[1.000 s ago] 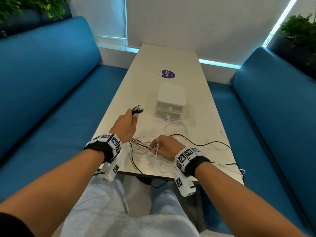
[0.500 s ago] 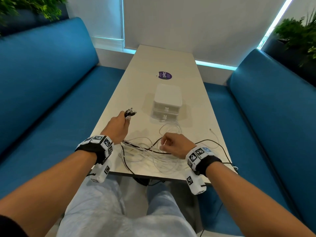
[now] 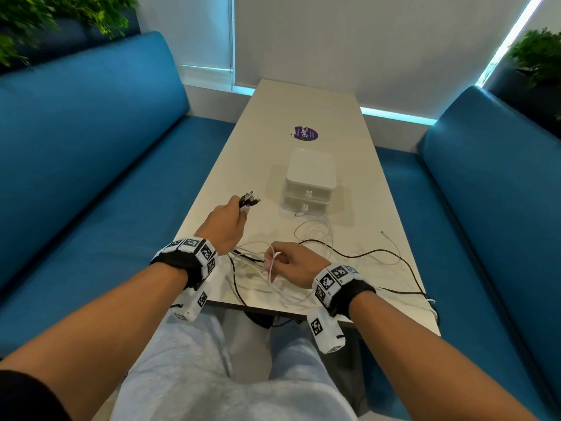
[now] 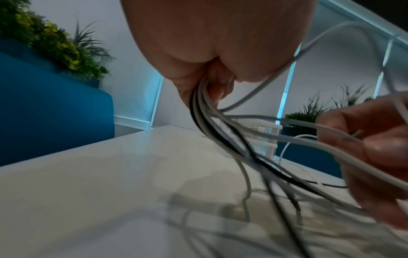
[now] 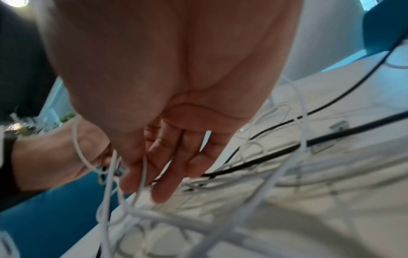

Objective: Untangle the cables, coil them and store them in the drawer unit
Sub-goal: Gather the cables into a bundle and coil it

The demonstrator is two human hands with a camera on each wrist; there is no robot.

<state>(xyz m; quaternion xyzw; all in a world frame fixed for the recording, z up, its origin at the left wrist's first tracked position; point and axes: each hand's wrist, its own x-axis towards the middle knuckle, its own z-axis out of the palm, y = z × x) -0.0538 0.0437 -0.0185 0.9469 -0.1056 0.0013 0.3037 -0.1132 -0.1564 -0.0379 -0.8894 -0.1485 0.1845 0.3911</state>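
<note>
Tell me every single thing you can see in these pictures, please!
long pale rectangular table: one, cream, running away between the benches.
small white plastic drawer unit: one, two stacked drawers, both shut, mid-table.
thin white cables: several, tangled on the near end of the table.
thin black cables: at least one, winding through the white ones.
bunch of cable plug ends: one, dark and white, sticking out of the left fist.
round purple sticker: one, beyond the unit.
blue padded benches: two, either side.
green leafy plants: two, behind the benches.
left hand: grips the bunch.
right hand: pinches a white cable.
</note>
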